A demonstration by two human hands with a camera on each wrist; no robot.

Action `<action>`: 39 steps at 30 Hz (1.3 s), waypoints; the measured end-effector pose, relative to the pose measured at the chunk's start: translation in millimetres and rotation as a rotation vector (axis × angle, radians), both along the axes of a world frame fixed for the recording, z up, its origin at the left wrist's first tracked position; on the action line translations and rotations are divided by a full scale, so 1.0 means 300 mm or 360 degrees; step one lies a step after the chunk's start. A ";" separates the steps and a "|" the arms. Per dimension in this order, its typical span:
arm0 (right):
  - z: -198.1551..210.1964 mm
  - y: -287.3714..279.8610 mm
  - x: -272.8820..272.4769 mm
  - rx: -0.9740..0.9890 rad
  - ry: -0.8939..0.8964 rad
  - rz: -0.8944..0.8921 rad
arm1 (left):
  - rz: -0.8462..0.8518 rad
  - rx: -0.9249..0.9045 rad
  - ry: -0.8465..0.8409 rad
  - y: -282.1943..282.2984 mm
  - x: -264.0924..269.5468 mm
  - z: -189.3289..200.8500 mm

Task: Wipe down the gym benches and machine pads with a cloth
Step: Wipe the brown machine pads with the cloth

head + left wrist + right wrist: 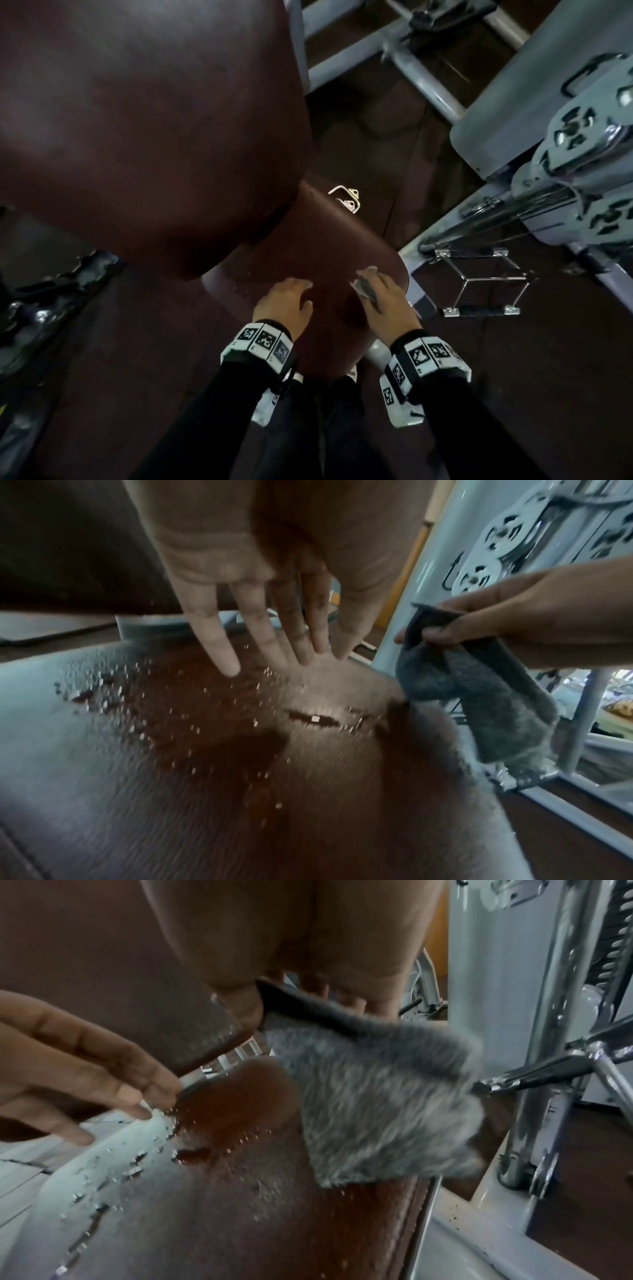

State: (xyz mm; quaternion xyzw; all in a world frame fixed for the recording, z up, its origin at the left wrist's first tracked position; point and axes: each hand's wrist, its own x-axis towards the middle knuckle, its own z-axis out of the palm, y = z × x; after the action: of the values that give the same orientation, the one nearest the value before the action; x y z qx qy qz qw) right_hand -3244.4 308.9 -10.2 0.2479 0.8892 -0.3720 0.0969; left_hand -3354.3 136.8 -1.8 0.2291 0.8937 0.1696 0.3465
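Cloth [479,696] in right hand [387,305]

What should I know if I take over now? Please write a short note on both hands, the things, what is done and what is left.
Right hand grips the grey cloth, hanging just above the seat pad.
Left hand is open, fingers straight over the seat, holding nothing.
Done: the seat carries droplets, apparently sprayed.
Left: wipe the wet seat, then the back pad.
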 end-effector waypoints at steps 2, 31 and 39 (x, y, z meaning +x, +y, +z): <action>-0.045 -0.009 -0.006 0.0029 0.0039 0.0067 | -0.0058 -0.0018 0.0118 -0.002 -0.008 -0.073; -0.241 -0.026 0.032 0.0510 0.0080 0.0541 | -0.0242 -0.0138 0.0509 -0.066 0.078 -0.315; -0.247 0.152 -0.124 0.0577 -0.0019 0.0553 | -0.0249 -0.0147 0.0464 -0.064 0.076 -0.309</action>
State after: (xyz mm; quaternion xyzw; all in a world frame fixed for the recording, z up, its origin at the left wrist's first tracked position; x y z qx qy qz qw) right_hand -3281.5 354.6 -84.4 0.1068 0.9701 -0.1826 0.1187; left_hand -3331.6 117.7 -94.5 0.3040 0.9208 0.0659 0.2354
